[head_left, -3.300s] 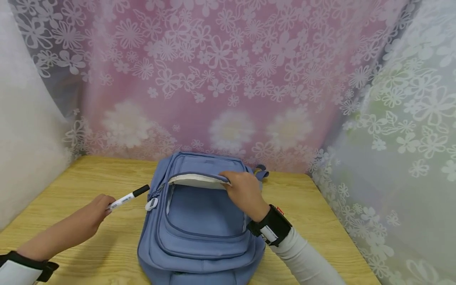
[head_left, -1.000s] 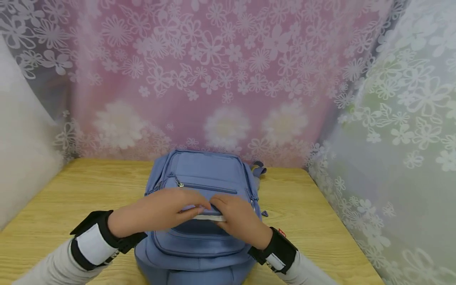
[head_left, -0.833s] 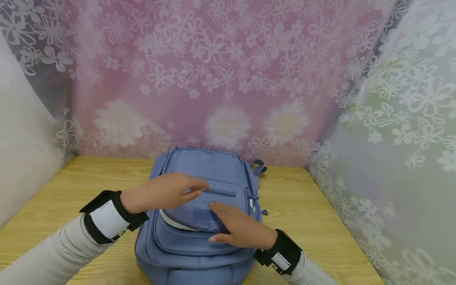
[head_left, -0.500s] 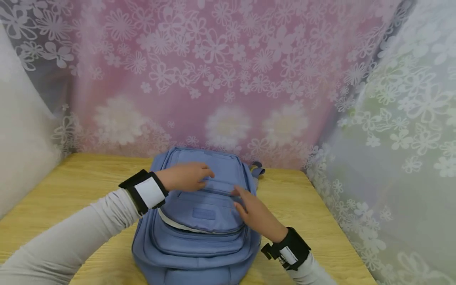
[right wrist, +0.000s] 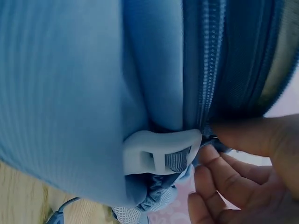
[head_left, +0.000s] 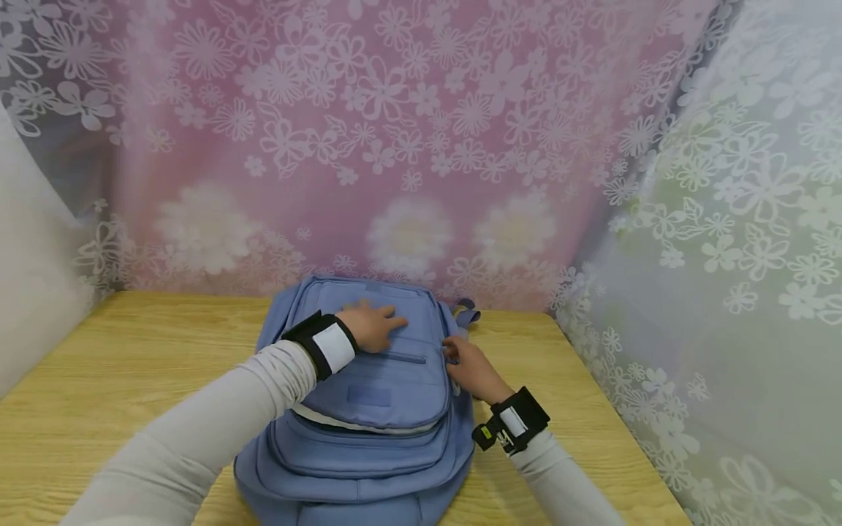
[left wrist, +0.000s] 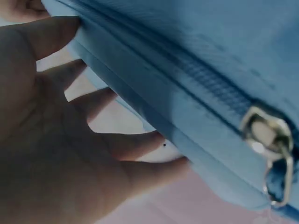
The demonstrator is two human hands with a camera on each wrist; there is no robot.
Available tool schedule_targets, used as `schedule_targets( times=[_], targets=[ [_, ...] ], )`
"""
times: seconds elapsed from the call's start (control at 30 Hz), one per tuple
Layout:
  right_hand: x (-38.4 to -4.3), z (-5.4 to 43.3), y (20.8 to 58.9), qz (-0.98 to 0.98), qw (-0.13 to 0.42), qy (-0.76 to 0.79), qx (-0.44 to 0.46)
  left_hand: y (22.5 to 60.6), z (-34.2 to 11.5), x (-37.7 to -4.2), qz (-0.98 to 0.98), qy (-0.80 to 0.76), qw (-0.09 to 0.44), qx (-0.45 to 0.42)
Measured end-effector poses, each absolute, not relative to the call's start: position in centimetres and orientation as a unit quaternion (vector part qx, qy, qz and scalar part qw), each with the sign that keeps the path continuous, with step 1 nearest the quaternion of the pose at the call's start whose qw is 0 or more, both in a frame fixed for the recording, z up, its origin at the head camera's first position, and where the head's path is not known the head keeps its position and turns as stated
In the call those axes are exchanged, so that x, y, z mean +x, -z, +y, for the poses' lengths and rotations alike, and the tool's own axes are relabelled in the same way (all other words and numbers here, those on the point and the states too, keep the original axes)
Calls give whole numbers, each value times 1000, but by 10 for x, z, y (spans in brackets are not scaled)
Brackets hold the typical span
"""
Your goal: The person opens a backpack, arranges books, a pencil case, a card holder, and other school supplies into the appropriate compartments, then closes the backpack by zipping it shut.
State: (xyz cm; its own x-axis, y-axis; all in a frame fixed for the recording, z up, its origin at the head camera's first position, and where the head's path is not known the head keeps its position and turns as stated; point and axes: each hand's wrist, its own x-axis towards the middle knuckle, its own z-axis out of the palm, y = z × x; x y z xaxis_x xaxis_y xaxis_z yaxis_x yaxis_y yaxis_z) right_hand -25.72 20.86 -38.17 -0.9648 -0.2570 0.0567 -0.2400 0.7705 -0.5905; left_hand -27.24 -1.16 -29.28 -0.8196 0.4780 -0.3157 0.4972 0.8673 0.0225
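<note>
A blue backpack [head_left: 358, 467] lies on its back, its rounded front flap [head_left: 414, 394] down over the pocket, with a pale lining strip showing along the lower edge. My left hand [head_left: 371, 326] rests on the upper front with fingers spread; in the left wrist view its fingertips touch the fabric edge below a zipper with a metal slider [left wrist: 264, 133]. At the bag's right side, my right hand [head_left: 475, 371] pinches a dark zipper pull [right wrist: 219, 143] between thumb and curled fingers, at the end of a zipper track [right wrist: 210, 60]. A white plastic buckle [right wrist: 161, 151] sits beside those fingers.
The bag lies on a wood-grain table [head_left: 171, 365]. A pink flowered curtain [head_left: 408, 131] hangs behind, with a pale flowered sheet [head_left: 743, 256] at right. A strap [head_left: 467, 314] sticks out at the bag's upper right.
The marker earlier in my left hand is out of sight. My right hand has let go of the lifted flap, now lowered, and moved to the bag's right side. My left hand moved onto the upper front.
</note>
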Motion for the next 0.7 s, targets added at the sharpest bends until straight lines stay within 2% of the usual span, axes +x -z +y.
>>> schedule_targets(
  times=[0.13, 0.23, 0.4, 0.5, 0.6, 0.7],
  targets=[
    [-256, 205, 380, 947, -12, 295, -127, 296, -14, -276, 955, 38, 178, 236],
    [-252, 205, 381, 958, -52, 245, -136, 297, -14, -276, 953, 35, 183, 238],
    [-237, 205, 381, 962, -173, 131, -167, 297, -13, -273, 953, 37, 180, 242],
    [-225, 205, 375, 955, -218, 107, -171, 296, -13, -273, 954, 37, 176, 238],
    [-211, 207, 369, 955, -212, 108, -179, 295, -13, -273, 956, 45, 175, 231],
    [-196, 210, 363, 961, -170, 118, -183, 294, -14, -273, 956, 60, 175, 227]
  ],
)
